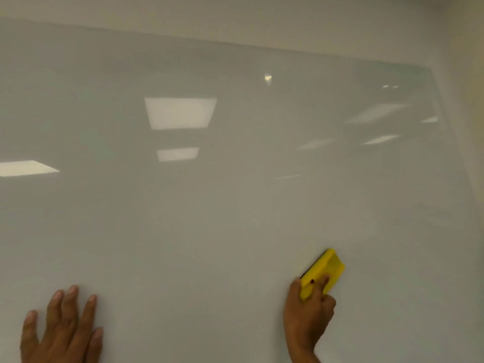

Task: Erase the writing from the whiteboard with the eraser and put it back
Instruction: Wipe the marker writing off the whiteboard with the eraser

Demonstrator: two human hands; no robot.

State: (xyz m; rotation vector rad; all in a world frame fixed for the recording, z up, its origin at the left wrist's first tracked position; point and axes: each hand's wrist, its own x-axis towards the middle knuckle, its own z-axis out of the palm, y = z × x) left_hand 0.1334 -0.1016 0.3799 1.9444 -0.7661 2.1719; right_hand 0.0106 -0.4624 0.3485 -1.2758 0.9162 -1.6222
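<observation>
A large glossy whiteboard [235,205] fills almost the whole view; I see no writing on it, only reflections of ceiling lights. My right hand [307,318] at the lower right grips a yellow eraser [324,269] by its lower end, with the dark pad side against the board. My left hand [62,328] rests flat on the board at the lower left, fingers spread, holding nothing.
The whiteboard's top edge [262,45] slants across the top, and its right edge [445,127] runs down beside a plain wall [466,61]. Bright light reflections [180,112] lie across the board's middle and left.
</observation>
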